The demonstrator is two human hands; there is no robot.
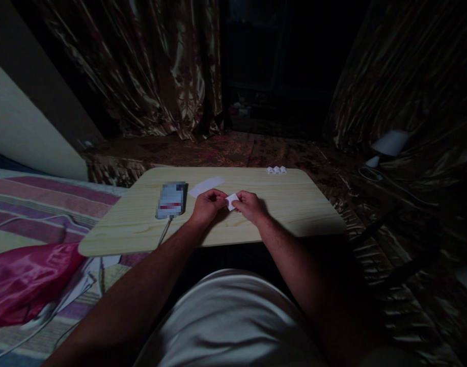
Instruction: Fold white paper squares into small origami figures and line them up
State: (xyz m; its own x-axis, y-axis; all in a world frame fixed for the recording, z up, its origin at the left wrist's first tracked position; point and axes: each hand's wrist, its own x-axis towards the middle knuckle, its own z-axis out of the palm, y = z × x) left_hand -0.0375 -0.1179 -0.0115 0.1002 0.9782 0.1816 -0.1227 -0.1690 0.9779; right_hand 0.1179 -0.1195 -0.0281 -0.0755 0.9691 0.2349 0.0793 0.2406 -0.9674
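Note:
A small piece of folded white paper is pinched between both hands just above the table. My left hand grips its left edge with thumb and fingers. On its right side, my right hand presses it with the thumb, the fingers curled behind. Just beyond my left hand lies a flat strip of white paper. Several small folded white paper pieces sit close together near the table's far right edge.
A phone-like device, blurred out, lies on the light wooden table with a cable running off the near edge. To the left are a striped bed cover and a pink satin cloth. A white lamp stands right.

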